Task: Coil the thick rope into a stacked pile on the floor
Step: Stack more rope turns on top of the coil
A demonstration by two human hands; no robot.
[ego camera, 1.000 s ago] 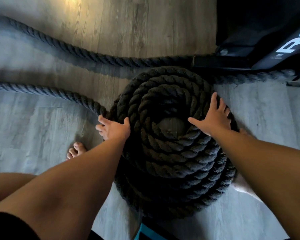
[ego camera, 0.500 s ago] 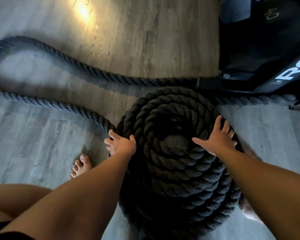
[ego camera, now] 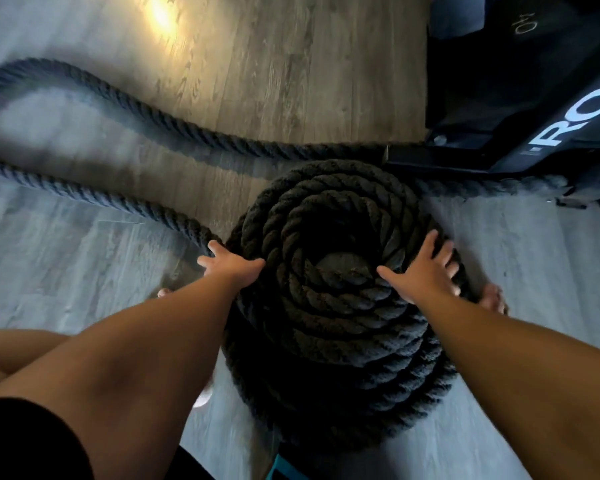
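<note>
White "RO" lettering on black frame, dark twisted rope stacked in coil, left hand and right hand flat, fingers spread, pressing coil sides

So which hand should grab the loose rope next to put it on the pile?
Probably the left hand. It sits at the pile's left edge, right where the loose rope runs in across the floor. The right hand lies open on the far side, away from it.
</note>
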